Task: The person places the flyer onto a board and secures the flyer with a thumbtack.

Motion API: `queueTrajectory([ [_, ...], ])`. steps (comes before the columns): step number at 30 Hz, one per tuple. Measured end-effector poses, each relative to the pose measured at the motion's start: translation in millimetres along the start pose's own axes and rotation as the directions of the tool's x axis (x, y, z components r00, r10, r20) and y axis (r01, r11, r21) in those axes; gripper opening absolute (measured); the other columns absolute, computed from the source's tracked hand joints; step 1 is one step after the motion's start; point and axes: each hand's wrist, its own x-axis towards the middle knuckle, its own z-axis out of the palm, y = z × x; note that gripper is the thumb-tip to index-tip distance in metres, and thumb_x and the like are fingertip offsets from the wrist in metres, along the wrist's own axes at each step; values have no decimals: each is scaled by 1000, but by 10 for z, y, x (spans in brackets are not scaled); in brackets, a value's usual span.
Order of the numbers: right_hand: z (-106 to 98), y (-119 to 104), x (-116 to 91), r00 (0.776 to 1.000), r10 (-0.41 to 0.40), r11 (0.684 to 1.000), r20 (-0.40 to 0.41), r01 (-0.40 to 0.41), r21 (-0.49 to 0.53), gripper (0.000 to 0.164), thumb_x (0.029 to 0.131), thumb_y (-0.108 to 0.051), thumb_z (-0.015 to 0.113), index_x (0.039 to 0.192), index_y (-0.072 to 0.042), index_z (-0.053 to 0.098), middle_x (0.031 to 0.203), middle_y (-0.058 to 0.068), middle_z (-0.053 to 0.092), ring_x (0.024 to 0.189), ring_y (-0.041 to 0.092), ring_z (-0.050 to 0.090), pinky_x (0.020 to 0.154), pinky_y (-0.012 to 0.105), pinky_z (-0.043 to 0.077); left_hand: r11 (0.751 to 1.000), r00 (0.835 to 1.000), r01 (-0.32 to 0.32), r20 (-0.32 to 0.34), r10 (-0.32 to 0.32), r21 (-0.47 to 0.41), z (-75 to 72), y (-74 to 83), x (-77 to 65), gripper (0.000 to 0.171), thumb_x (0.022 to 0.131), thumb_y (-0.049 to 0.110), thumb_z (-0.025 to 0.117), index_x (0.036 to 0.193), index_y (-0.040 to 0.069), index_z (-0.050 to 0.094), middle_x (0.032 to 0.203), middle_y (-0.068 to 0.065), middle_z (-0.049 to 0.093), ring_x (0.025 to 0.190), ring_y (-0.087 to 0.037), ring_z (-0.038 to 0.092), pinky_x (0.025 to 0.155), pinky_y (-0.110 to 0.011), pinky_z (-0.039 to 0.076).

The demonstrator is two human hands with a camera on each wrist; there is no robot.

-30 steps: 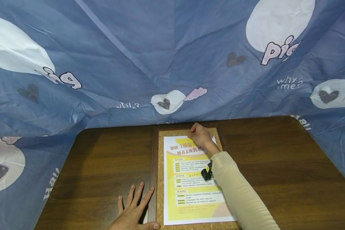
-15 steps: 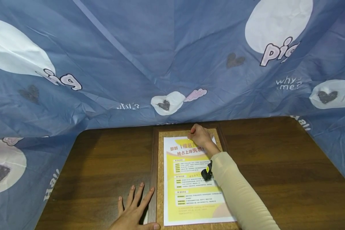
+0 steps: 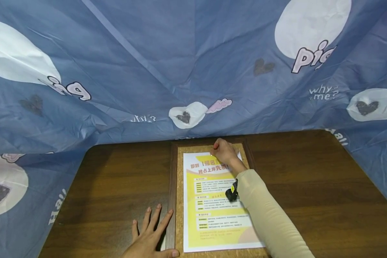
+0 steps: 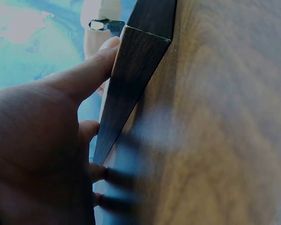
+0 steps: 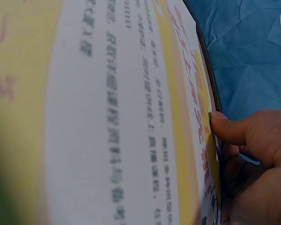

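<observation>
A yellow and white printed poster [image 3: 219, 211] lies on a cork board [image 3: 180, 200] with a dark wooden frame [image 3: 172, 186]. My right hand [image 3: 226, 152] is at the poster's top edge with its fingers curled. A small bright pin-like thing [image 3: 211, 155] shows at its thumb tip, too small to identify surely. In the right wrist view the thumb [image 5: 232, 129] presses at the poster near the frame. My left hand [image 3: 146, 238] lies spread on the left, its thumb on the frame's edge. From the left wrist, its thumb [image 4: 91, 70] touches the frame's side.
The board lies on a brown wooden table [image 3: 313, 179] with rounded far corners. Behind it hangs a blue printed cloth [image 3: 148, 71], which reaches down to the table's far edge. A black wrist camera [image 3: 232, 193] sits at the right sleeve's cuff, over the poster.
</observation>
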Motion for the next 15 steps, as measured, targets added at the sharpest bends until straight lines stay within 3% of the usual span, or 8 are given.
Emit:
queueTrajectory([
  [15, -6, -12, 5, 1000, -20, 1000, 12, 20, -15, 17, 89, -17, 73, 91, -9, 59, 89, 9, 65, 91, 30, 60, 91, 56, 33, 1000, 1000, 5, -5, -5, 2, 0, 19, -3, 106, 77, 66, 72, 159, 23, 20, 163, -23, 0, 143, -53, -10, 94, -83, -11],
])
